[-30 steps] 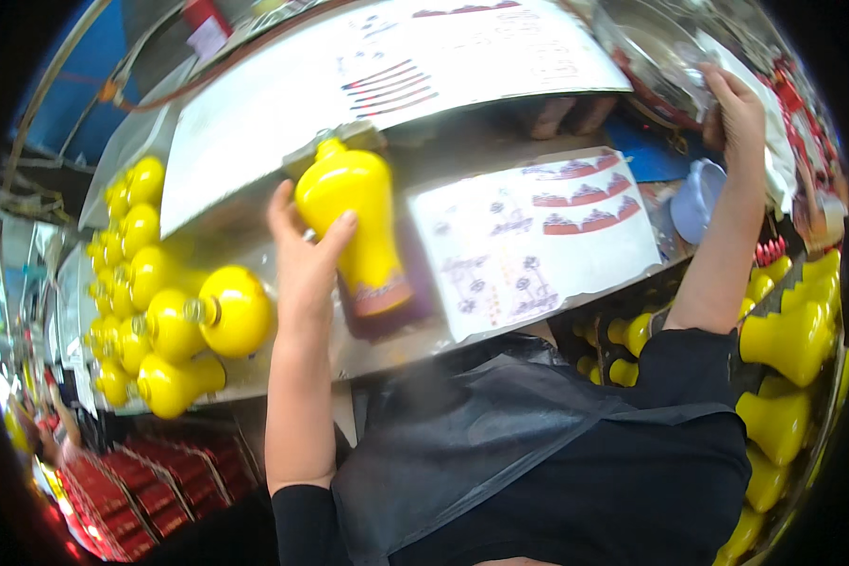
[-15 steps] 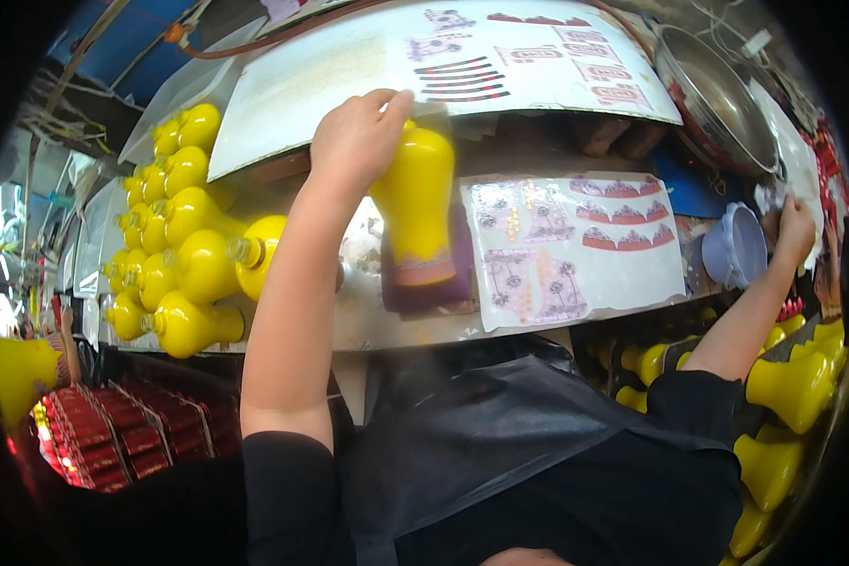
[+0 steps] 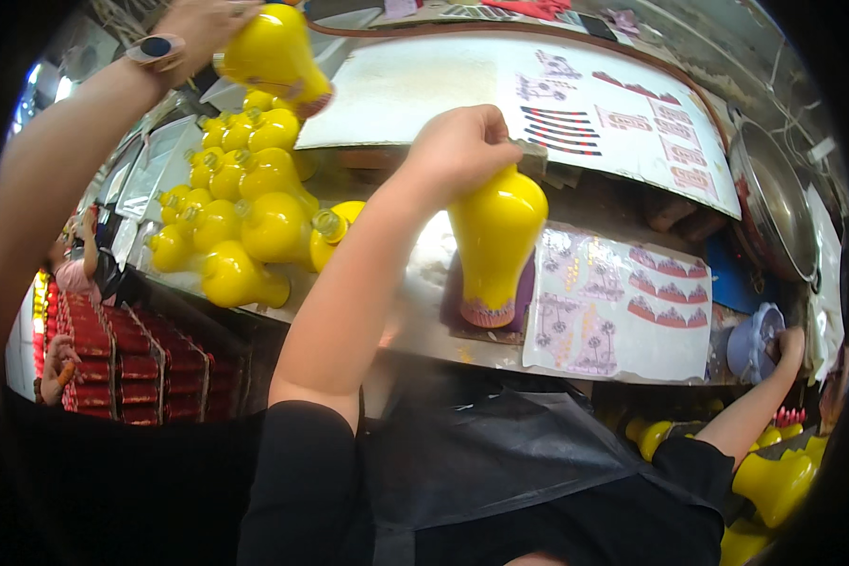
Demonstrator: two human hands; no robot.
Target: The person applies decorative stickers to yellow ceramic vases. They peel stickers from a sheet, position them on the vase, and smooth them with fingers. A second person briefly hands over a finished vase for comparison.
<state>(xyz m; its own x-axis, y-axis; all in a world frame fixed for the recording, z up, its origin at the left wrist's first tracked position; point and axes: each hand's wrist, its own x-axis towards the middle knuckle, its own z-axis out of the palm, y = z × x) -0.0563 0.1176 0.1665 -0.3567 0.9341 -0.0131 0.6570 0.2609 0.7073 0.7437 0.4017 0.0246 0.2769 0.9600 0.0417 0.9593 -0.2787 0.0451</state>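
My left hand (image 3: 467, 151) is closed round the neck of a glossy yellow vase (image 3: 500, 241). The vase stands upright, with a pink patterned band around its foot, on a purple pad (image 3: 455, 304) at the table edge. Far to the right, my right hand (image 3: 789, 349) reaches into a small lavender bucket (image 3: 747, 351); its fingers are mostly hidden there. Between the two lies a white sheet (image 3: 674, 349) with purple flower decals and scalloped brownish-red border strips.
Several yellow vases (image 3: 274, 226) crowd the table's left. Another person's hand (image 3: 203, 28) holds a yellow vase (image 3: 274, 57) above them. Behind lies a white board (image 3: 415, 90) with decals; a metal basin (image 3: 774, 203) leans at right. More yellow vases (image 3: 774, 486) stand at lower right.
My right hand has moved from beside the basin down into the bucket. My left hand still grips the vase neck. Another person's arm with a vase has entered at upper left.
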